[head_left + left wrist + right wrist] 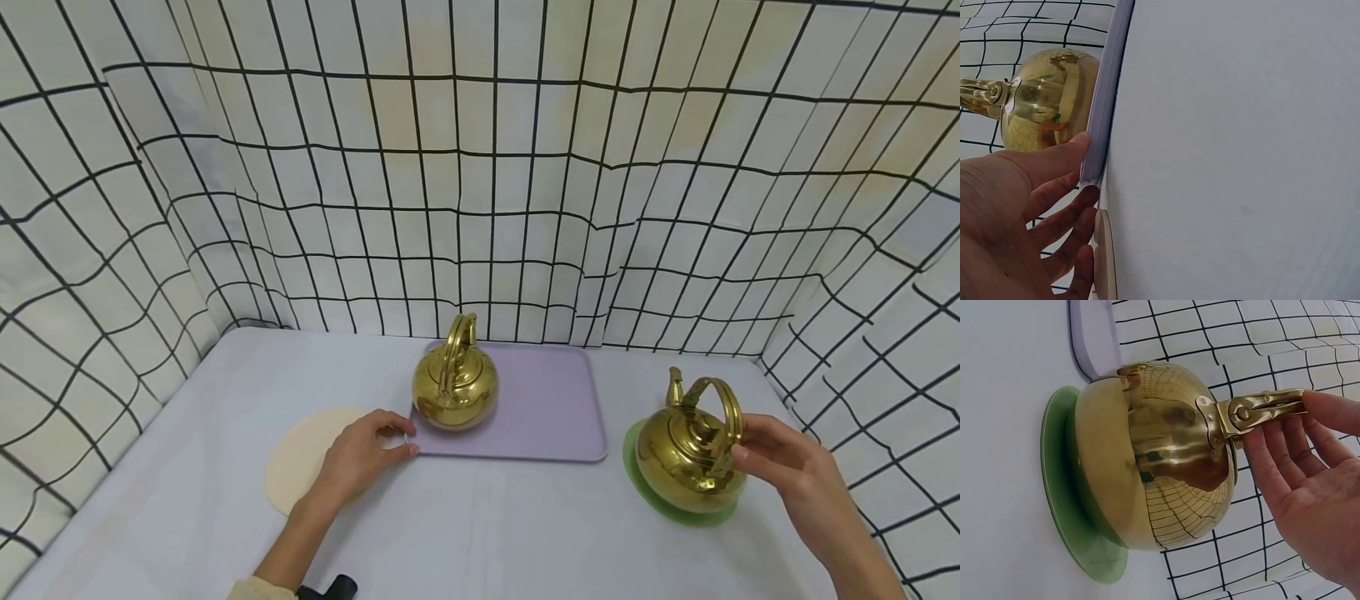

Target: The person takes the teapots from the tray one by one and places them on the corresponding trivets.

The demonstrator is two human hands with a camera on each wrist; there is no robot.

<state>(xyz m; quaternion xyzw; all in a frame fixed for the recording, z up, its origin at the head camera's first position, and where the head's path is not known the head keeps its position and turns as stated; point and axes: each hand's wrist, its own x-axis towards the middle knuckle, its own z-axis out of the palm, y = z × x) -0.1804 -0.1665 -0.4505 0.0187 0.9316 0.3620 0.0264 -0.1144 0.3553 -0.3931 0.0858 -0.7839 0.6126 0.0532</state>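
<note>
- Take the lilac tray (543, 400) as your dial, 12 o'clock being the far side of the white surface (495, 533).
- Your left hand (360, 454) pinches the tray's corner at 8 o'clock, thumb on the near rim and forefinger by the corner; that light hold probably steadies the tray.
- Your right hand (795, 471) grips the handle (1272, 411) of the second brass kettle (675, 467), thumb on one side, fingers on the other. The arched handle seems the natural place to hold so round and slick a body.
- That kettle appears to sit upright on the green disc (1060, 481), out at 4 o'clock; whether its base bears fully there, you cannot tell. Its spout (675, 383) points towards 11 o'clock, clear of your fingers.
- The first brass kettle (453, 392) stands upright on the tray towards 10 o'clock, leaving the 3 o'clock side bare.
- The cream disc (300, 454) lies flat at 8 o'clock, partly beneath your left hand in the head view, bearing nothing you can see.
- You can read no brand, label or writing on kettles, tray or discs.
</note>
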